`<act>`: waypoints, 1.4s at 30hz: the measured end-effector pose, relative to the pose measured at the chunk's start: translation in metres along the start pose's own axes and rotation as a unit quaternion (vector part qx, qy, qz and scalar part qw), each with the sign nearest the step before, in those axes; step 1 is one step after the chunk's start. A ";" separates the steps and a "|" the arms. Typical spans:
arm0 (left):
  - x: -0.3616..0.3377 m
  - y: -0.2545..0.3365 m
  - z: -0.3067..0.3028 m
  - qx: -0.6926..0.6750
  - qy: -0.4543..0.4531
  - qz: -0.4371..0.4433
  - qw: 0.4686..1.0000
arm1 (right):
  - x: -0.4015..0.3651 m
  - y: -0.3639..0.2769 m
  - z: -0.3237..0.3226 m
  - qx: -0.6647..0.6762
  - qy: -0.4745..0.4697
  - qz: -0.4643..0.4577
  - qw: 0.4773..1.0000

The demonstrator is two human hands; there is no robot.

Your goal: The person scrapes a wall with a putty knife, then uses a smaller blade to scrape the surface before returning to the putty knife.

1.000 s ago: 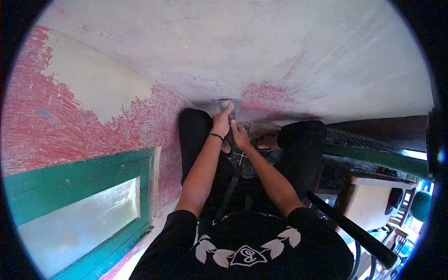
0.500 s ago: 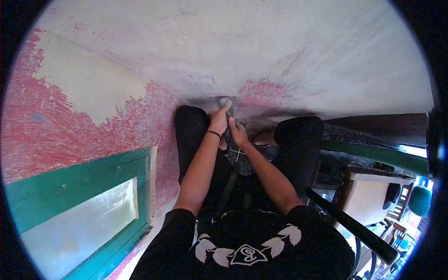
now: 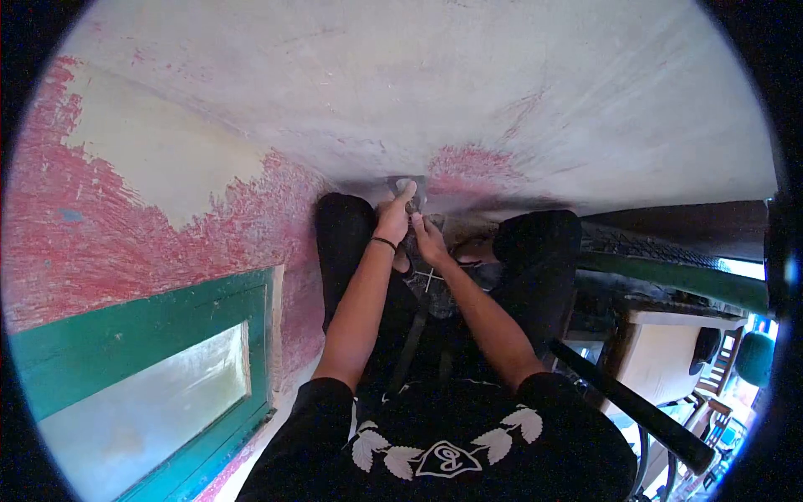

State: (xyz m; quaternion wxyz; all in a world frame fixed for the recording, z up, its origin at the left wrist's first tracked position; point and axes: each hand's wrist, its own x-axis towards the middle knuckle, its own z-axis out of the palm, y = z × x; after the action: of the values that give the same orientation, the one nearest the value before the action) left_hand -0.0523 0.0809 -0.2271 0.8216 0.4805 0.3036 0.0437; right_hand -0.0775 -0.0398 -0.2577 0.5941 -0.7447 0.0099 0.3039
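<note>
A scraper (image 3: 419,186) with a wide, dull metal blade is up against the foot of the pale wall (image 3: 468,84), left of a patch of red paint (image 3: 475,166). My left hand (image 3: 393,219) is wrapped round it, thumb stretched along the blade. Just below and to the right, my right hand (image 3: 430,240) grips the handle end, its fingers closed. Most of the handle is hidden by both hands.
Flaking red paint covers the left wall (image 3: 192,251), above a green-framed window (image 3: 150,335). My bent knees flank my hands. A black pole (image 3: 636,406) slants at lower right, near a green beam (image 3: 669,276) and a cream-coloured panel (image 3: 665,356).
Both hands keep their hold on the scraper, which stays at nearly the same place on the wall. The view has shifted only slightly.
</note>
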 end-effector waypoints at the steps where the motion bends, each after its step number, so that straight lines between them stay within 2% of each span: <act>1: 0.004 -0.009 -0.004 0.037 0.001 0.051 0.998 | 0.007 0.011 0.002 -0.011 0.009 0.003 1.000; 2: 0.005 -0.019 -0.010 0.076 0.001 0.101 0.992 | 0.013 0.023 0.008 -0.021 0.018 0.006 1.000; 3: 0.009 -0.019 -0.011 0.071 -0.004 0.105 0.992 | 0.019 0.031 0.012 -0.031 0.027 0.008 0.999; 4: 0.009 -0.014 -0.009 0.065 -0.009 0.110 0.992 | 0.013 0.013 0.010 -0.017 0.021 0.000 1.000; 6: 0.008 -0.001 -0.005 -0.030 -0.032 0.017 0.999 | -0.005 -0.016 0.005 0.013 0.013 -0.009 1.000; 9: -0.007 0.008 0.005 0.156 0.068 0.028 0.985 | 0.006 0.008 0.004 0.000 0.008 0.009 1.000; 12: 0.003 0.001 0.001 0.014 0.000 0.033 0.999 | 0.011 0.012 0.012 0.009 0.022 -0.018 1.000; 15: 0.006 -0.002 -0.003 -0.024 -0.019 -0.019 0.999 | 0.012 0.016 0.010 0.024 0.020 -0.021 0.999; 18: 0.003 -0.002 0.001 0.050 0.024 0.030 0.998 | 0.019 0.030 0.011 0.027 -0.011 0.017 0.999; 19: 0.011 -0.009 -0.003 0.009 0.028 0.029 0.999 | -0.001 -0.006 0.005 0.000 0.001 0.037 0.999; 22: 0.018 -0.008 -0.013 0.001 -0.014 0.039 0.999 | 0.010 0.003 0.010 0.016 -0.006 0.000 1.000; 23: 0.018 -0.008 -0.010 -0.009 -0.012 0.044 0.999 | 0.015 0.009 0.009 -0.010 -0.011 0.028 0.999; 25: 0.012 -0.015 -0.013 0.067 0.041 -0.001 0.997 | 0.022 0.020 0.004 -0.064 -0.029 0.087 0.994; 26: 0.015 -0.013 -0.012 0.104 0.065 -0.015 0.992 | 0.021 0.025 0.005 -0.050 -0.022 0.071 0.996; 27: 0.012 -0.014 -0.005 0.002 0.028 0.042 0.999 | 0.012 0.017 0.007 -0.034 -0.015 0.055 0.998; 31: 0.007 0.003 -0.003 -0.002 -0.007 0.045 0.999 | 0.000 -0.020 0.003 0.060 -0.048 0.013 0.997; 34: 0.012 -0.017 -0.005 -0.019 0.056 -0.004 0.998 | 0.010 0.007 0.001 -0.006 -0.051 0.051 0.997; 38: 0.004 -0.003 -0.003 0.000 0.009 0.030 1.000 | -0.002 -0.012 0.012 -0.012 0.017 0.032 0.999; 40: 0.005 0.002 0.000 0.020 0.027 0.002 0.999 | -0.013 -0.023 0.012 0.025 0.024 0.017 0.999; 41: 0.000 0.001 -0.001 0.031 0.038 -0.016 0.999 | -0.010 -0.009 0.013 0.008 0.027 0.024 0.999; 42: -0.002 -0.002 -0.002 0.053 0.049 0.005 0.997 | 0.006 0.012 0.015 -0.011 0.029 0.027 0.999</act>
State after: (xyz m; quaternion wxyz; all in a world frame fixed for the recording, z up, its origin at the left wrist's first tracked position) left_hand -0.0552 0.0802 -0.2285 0.7792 0.5218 0.3429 0.0549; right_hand -0.0837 -0.0281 -0.2725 0.5773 -0.7589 0.0437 0.2980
